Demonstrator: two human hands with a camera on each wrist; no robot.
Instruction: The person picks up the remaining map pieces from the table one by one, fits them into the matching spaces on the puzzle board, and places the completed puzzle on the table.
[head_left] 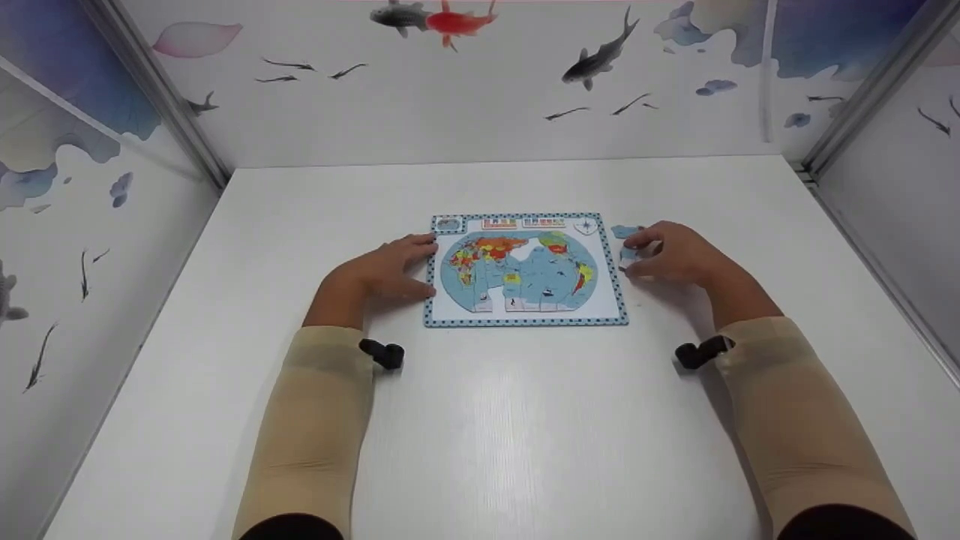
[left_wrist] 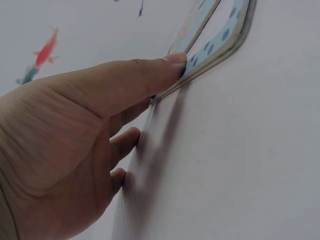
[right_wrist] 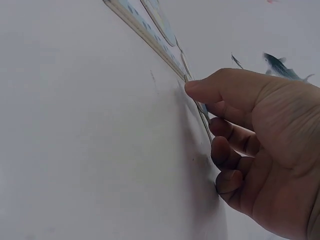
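head view alone: whole map board [head_left: 444, 307]. wrist views: left hand [left_wrist: 75, 135] relaxed, thumb [left_wrist: 150, 77] upon the board's border [left_wrist: 207, 52]; right hand [right_wrist: 270, 135] pinching a puzzle piece [head_left: 628, 256], seen edge-on.

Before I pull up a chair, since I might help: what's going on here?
A person is working on a world-map puzzle board lying on a white table. The left grip touches the board's left edge. Beside the right edge, the right grip seems to pinch a loose puzzle piece, with another piece just beyond it. The map is mostly filled in, but white gaps show in its upper middle and near the bottom.
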